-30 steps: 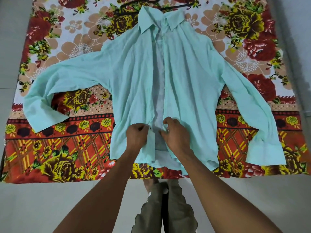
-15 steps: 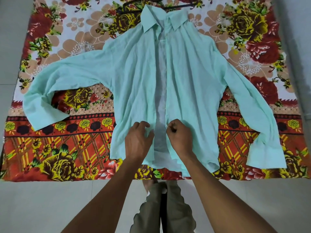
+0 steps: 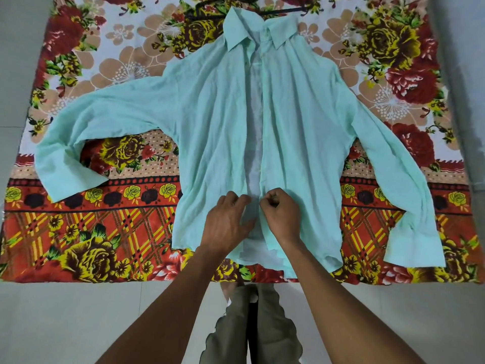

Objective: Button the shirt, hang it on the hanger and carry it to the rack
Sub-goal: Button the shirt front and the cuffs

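Hanger [image 3: 278, 10] mostly hidden under shirt [image 3: 215, 122] collar, hook cut off at top edge. Button between right hand [image 3: 282, 216] fingertips too small to discern. Blanket [image 3: 78, 232] cropped on both sides.

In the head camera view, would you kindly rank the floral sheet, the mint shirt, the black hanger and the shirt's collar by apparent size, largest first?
1. floral sheet
2. mint shirt
3. and 4. unsure: the black hanger is mostly hidden under the collar and cut off by the frame's top edge.
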